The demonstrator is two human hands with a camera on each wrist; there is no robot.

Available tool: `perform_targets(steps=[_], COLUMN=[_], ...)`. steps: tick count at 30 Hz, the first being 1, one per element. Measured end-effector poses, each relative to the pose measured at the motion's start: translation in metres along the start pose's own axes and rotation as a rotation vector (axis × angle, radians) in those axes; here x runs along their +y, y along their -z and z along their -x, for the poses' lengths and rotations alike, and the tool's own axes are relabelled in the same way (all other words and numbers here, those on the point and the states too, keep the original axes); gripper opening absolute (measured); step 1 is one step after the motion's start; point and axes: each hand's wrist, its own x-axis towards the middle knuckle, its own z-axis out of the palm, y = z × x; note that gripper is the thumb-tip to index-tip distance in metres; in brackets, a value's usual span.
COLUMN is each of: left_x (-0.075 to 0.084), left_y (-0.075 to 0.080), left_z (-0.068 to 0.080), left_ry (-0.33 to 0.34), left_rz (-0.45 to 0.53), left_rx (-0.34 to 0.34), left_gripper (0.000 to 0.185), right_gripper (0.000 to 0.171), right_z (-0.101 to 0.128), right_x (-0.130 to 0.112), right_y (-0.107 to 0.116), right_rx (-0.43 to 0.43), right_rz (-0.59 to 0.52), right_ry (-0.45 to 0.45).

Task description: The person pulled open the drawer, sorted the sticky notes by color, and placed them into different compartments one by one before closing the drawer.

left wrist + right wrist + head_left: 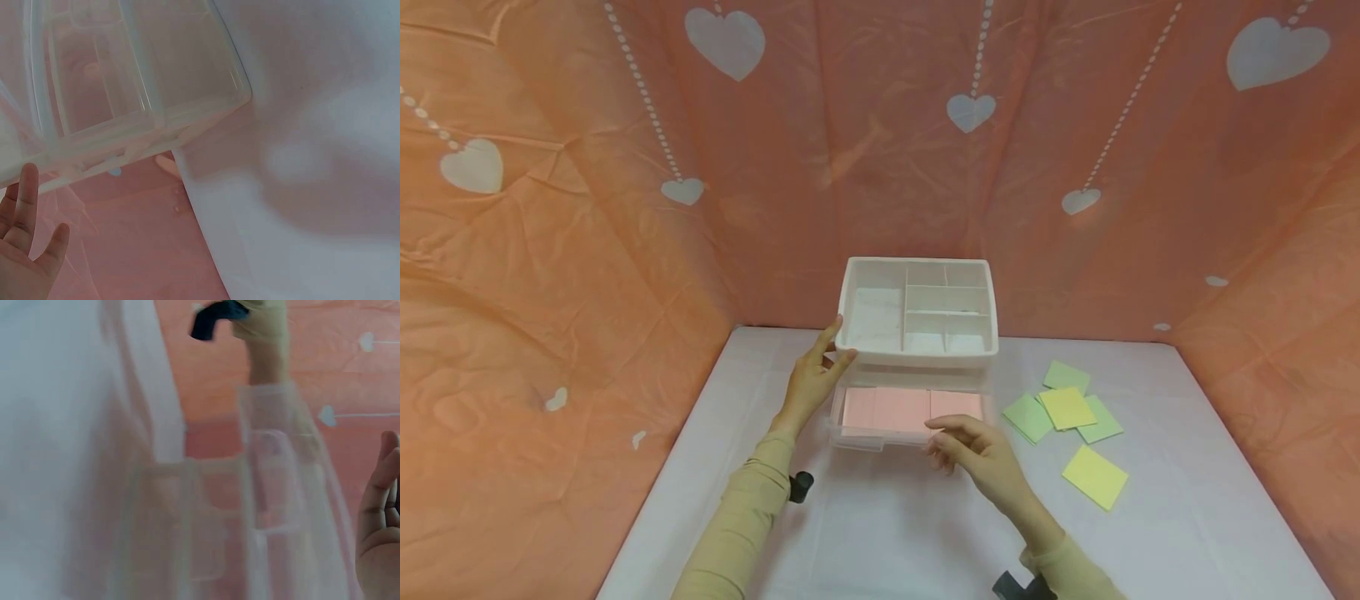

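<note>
Organizer [917, 312] (unlabelled) — left hand [814, 382] touching.

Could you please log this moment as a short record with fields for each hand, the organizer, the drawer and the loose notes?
left hand: touches the left corner of the organizer tray, fingers fairly straight
right hand: hovers at the drawer's front right, fingers loosely curled, holding nothing
organizer tray: white, divided into compartments, on top of the drawer
drawer: clear, pulled open, holds pink notes
loose notes: green and yellow, on the table to the right
</note>
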Motion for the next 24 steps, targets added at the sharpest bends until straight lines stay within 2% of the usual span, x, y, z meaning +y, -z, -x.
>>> perform_targets(steps=[3,6,10,18,24], left_x=[0.0,-0.001,-0.003,-0.002,0.0], left_y=[0.0,-0.001,-0.002,-0.003,0.0], left_z=[0.0,0.0,0.0,0.0,0.001], left_ry=[-0.003,-0.011,-0.012,-0.012,-0.004], left_rz=[0.004,0.007,0.006,0.007,0.004], left_rx=[0.003,0.006,0.01,0.012,0.009], left_gripper=[0.061,0.06,0.06,0.06,0.061], right_gripper=[0.022,0.022,0.024,0.029,0.04], right_z=[0.008,0.016,0.022,0.029,0.029], right_x=[0.01,0.021,0.036,0.053,0.056], right_y=[-0.006,-0.012,-0.018,-0.024,-0.026], right_rx=[-0.019,-0.027,-0.014,0.027,0.033], right_rz=[-0.026,-0.032,-0.018,-0.005,-0.012], right_ry=[-0.019,-0.081,-0.183,-0.295,-0.321])
